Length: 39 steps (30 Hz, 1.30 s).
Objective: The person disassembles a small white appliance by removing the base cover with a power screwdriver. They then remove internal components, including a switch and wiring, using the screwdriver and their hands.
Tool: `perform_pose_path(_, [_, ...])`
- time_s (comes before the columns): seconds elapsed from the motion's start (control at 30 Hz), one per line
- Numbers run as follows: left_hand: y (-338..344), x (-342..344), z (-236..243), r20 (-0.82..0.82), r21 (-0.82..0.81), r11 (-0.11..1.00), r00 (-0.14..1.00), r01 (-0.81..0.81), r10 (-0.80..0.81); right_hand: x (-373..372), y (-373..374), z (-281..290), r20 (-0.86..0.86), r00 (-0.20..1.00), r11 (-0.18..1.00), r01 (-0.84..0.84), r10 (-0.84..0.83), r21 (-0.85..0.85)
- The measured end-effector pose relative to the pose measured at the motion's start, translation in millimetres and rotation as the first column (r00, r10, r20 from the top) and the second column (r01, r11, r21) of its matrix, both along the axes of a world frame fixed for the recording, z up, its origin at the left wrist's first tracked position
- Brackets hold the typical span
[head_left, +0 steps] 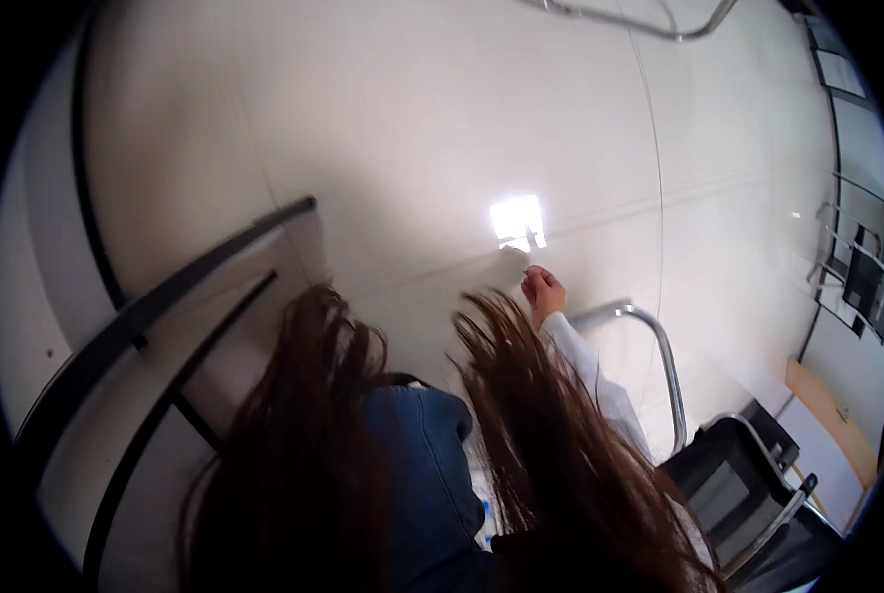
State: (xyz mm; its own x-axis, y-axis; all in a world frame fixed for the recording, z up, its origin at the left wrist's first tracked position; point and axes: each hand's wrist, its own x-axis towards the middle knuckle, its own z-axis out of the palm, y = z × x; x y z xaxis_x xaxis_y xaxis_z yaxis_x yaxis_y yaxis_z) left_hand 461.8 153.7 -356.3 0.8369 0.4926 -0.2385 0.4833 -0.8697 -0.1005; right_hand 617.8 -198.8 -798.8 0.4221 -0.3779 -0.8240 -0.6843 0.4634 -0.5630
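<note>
Over the pale floor, past the ends of long brown hair (pixel 521 366), my right hand (pixel 544 294) is closed with thumb and fingertips pinched together. Something tiny and dark may show at the fingertips, too small to name. A white sleeve (pixel 600 381) covers that forearm, partly behind the hair. Just beyond the hand lies a bright square reflection on the shiny floor (pixel 392 158). Nowhere in the picture does my left hand show. Below, between the two falls of hair, are blue jeans (pixel 417 445) on my bent leg.
Dark metal bars (pixel 180 262) of a frame run along the left. A curved chrome tube (pixel 667 361) rises close to my right forearm, near a black chair (pixel 733 465). Another chrome tube (pixel 649 30) crosses the top. More chairs (pixel 865 282) stand at the far right.
</note>
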Motion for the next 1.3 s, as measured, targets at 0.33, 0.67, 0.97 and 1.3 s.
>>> perform_pose_path(0.33, [-50.9,-101.3,166.4,0.253,0.19,0.957,0.953,-0.218,0.167,139.5,262.6,467.4,0.895,0.447,0.699,-0.639,-0.001,0.32])
perform_pose_path(0.67, [-107.7,-122.1,253.5,0.399,-0.156,0.988,0.913,-0.02,0.082,-8.0,244.4,762.1,0.981,-0.132,0.311,-0.947,-0.144,-0.082])
perform_pose_path(0.97, [-173.8,-151.9,205.9,0.685,0.037,0.986,0.723,-0.162,0.093,-231.7,381.5,764.5,0.536,-0.841,-0.041,-0.534,-0.072,-0.844])
perform_pose_path(1.3, [-252.2,-394.5,208.4,0.939,-0.181,0.59,0.04,-0.787,0.341,-312.5,456.2,673.9,0.065,-0.895,0.261,0.059,0.441,-0.964])
